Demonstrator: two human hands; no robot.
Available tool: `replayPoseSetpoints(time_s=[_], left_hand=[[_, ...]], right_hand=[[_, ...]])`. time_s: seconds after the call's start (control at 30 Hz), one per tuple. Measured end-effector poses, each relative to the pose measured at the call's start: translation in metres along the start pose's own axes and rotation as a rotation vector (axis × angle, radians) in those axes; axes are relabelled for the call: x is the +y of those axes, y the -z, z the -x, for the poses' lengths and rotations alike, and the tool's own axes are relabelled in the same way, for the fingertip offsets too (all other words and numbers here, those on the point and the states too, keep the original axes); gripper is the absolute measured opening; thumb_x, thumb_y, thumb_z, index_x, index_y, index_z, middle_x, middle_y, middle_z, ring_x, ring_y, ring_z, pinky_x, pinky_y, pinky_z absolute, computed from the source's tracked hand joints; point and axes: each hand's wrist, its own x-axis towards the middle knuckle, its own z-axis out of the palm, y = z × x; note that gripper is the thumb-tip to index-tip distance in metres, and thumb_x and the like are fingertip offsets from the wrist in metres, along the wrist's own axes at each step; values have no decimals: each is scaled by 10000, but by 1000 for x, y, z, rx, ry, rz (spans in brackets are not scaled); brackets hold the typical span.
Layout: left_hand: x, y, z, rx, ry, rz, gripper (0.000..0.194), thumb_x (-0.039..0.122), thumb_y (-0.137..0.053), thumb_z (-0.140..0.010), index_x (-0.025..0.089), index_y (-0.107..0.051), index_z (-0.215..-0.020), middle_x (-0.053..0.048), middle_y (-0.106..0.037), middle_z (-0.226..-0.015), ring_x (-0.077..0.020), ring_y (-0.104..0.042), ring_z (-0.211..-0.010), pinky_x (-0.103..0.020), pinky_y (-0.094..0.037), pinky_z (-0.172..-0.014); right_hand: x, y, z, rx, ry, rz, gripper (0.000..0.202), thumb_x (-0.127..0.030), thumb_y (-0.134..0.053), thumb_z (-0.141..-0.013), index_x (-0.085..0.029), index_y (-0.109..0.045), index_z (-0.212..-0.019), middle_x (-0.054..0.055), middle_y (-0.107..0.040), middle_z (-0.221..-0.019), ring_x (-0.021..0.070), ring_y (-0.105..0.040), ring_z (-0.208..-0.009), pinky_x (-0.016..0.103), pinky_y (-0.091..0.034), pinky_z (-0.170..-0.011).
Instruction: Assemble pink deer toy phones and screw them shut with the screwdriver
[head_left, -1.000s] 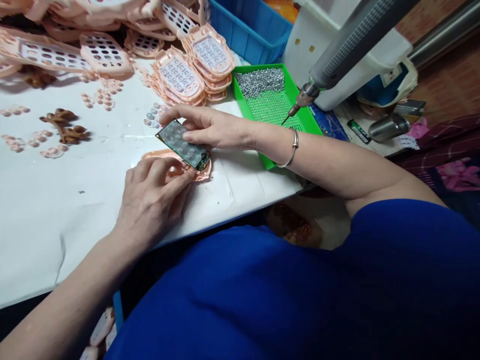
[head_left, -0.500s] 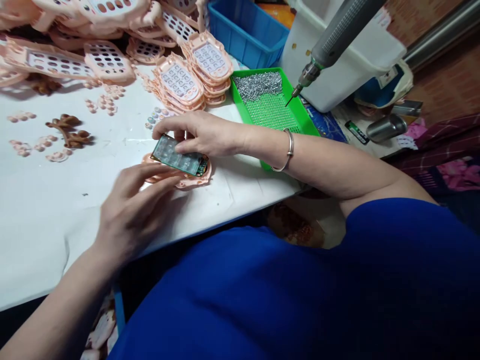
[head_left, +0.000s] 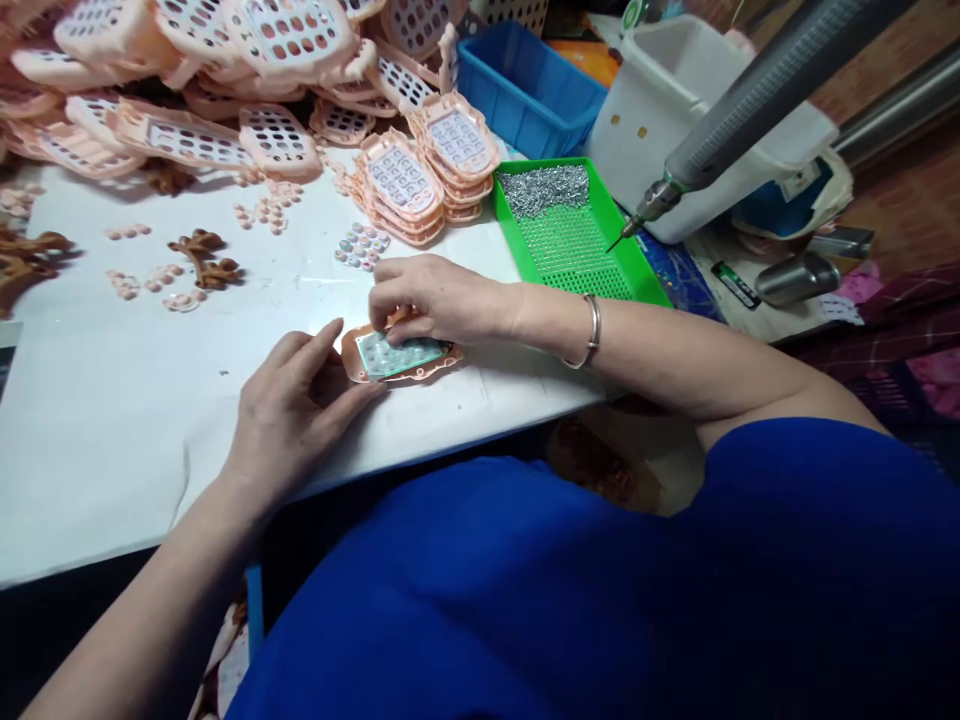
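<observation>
A green-edged circuit board (head_left: 367,360) with a clear, bumpy face lies in a peach plastic shell (head_left: 351,367) on the white tabletop. My right hand (head_left: 442,298) is over it from behind, fingers curled and thumb on the board's face; its fingertips are partly hidden. At the shell's left end is my left hand (head_left: 289,405), thumb and fingers apart. Its thumb tip reaches the shell's near edge, while the index finger is raised clear. Small coloured round pieces (head_left: 361,246) lie just beyond the right hand.
Stacked peach shells with keypads (head_left: 397,185) stand behind. A green tray (head_left: 517,235) holds screws on a perforated plate, under a hanging electric screwdriver (head_left: 675,180). Farther back are a blue bin (head_left: 525,95), a white bin (head_left: 637,120) and piled shells (head_left: 292,40). Brown parts (head_left: 206,260) lie left.
The right hand has lowered the tilted circuit board, which now lies flatter in the shell. My left hand's fingers have drawn back from over the shell to its left end. The camera view has shifted.
</observation>
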Motion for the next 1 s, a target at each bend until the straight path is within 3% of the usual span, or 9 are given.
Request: replayPoseSetpoints(time_s=[0.17,0.33,0.6,0.8,1.0], left_hand=[[4,1,-1,-83,6,-18,343,440,-642,-954,273,-661,-1253,-19,-600,-863,-186,-625,-769,-303,-520,-698],[2,-2,-2,-67,10,-31,421,468,-662,-932,247,-638,-1290,-29,-593,-875,-201,-604,-771,-305,-477,-675],[7,-1,-9,-117,23,-71,437,561,-598,-955,189,-683,-1169,-22,-608,-832,-167,-572,-706,-277,-470,-656],[8,-1,-8,-110,39,-81,398,551,-609,-950,212,-676,-1147,-15,-630,-848,-163,-592,-726,-271,-480,-665],[7,-3,-5,-98,27,-96,389,523,-645,-948,194,-673,-1153,-21,-627,-848,-166,-600,-745,-282,-489,-680]], right_hand=[[1,-7,21,-27,24,77,258,-254,-501,-1044,-110,-684,-1156,91,-550,-1086,172,-529,-988,324,-439,-919],[11,-21,39,91,167,110,412,-387,-553,-1027,-134,-597,-1350,122,-555,-1176,218,-520,-1087,398,-471,-978],[19,-36,42,223,145,33,425,-452,-542,-1036,-133,-649,-1296,111,-590,-1170,210,-538,-1102,402,-462,-982],[18,-32,40,181,94,78,441,-542,-590,-999,-176,-677,-1230,74,-610,-1148,217,-558,-1094,434,-401,-1042],[15,-27,38,125,70,72,394,-500,-648,-974,-160,-670,-1172,84,-594,-1155,212,-535,-1065,404,-389,-1003]])
